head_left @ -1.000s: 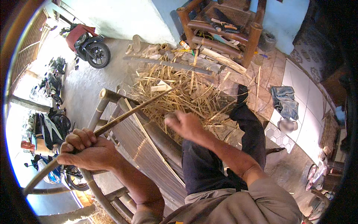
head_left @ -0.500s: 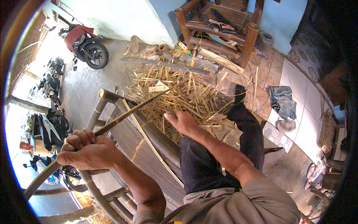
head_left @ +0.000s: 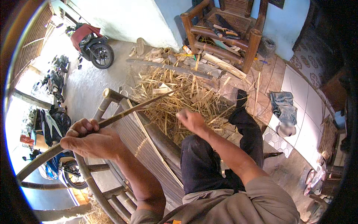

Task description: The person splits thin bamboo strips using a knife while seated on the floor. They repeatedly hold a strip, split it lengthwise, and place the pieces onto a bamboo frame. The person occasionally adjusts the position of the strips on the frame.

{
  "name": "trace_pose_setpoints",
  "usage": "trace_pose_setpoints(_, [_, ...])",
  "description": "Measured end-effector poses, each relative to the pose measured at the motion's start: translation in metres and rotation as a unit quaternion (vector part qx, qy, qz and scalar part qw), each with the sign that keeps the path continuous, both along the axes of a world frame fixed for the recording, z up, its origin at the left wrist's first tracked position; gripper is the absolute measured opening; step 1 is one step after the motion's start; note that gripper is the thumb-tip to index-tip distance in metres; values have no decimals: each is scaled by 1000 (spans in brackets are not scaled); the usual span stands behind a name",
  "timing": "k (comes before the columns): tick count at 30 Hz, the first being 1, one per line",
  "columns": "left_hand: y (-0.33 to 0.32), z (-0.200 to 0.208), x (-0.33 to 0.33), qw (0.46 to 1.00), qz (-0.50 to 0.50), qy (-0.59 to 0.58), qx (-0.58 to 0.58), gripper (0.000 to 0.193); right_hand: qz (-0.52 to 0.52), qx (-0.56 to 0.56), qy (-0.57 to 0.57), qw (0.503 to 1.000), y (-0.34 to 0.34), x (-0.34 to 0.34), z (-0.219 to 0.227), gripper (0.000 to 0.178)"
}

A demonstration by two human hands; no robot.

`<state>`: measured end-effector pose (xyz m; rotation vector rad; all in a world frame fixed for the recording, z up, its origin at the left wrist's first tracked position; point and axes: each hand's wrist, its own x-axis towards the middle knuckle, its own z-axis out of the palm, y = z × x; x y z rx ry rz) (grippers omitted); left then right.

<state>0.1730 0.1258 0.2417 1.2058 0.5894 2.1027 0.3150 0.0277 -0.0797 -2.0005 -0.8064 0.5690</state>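
Observation:
My left hand (head_left: 95, 140) is wrapped round a long, narrow bamboo strip (head_left: 143, 105), thumb along its near side. The strip slants from the lower left, through the hand, to a far end above a heap of bamboo shavings (head_left: 175, 84). My right hand (head_left: 194, 122) is closed and stands apart from the strip, just beyond my knee. Whatever it may hold is hidden by its fingers. Below the strip is a slatted bamboo bench (head_left: 158, 136), with a thin pale strip (head_left: 143, 128) lying across it.
A bamboo chair (head_left: 223, 33) with tools on its seat stands by the wall. Sandals (head_left: 140, 46) and a bamboo pole (head_left: 167, 68) lie beyond the shavings. Folded denim (head_left: 283, 104) is on the tiles at right. Motorcycles (head_left: 99, 52) are parked at left.
My left hand has risen a little with the bamboo strip in it. My right hand has shifted slightly to the right, still closed. The whole view has moved a little.

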Motion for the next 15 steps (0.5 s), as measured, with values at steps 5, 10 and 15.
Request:
trace_pose_setpoints(5, [3, 1, -6, 997, -65, -32, 11, 58, -23, -35, 58, 997, -18, 7, 32, 72])
trace_pose_setpoints(10, [-5, -5, -5, 983, -172, -15, 70, 69, 126, 126, -54, 982, -21, -47, 122, 60])
trace_pose_setpoints(15, [-7, -1, -5, 985, -162, -40, 49, 69, 71, 127, -63, 987, -17, -63, 159, 52])
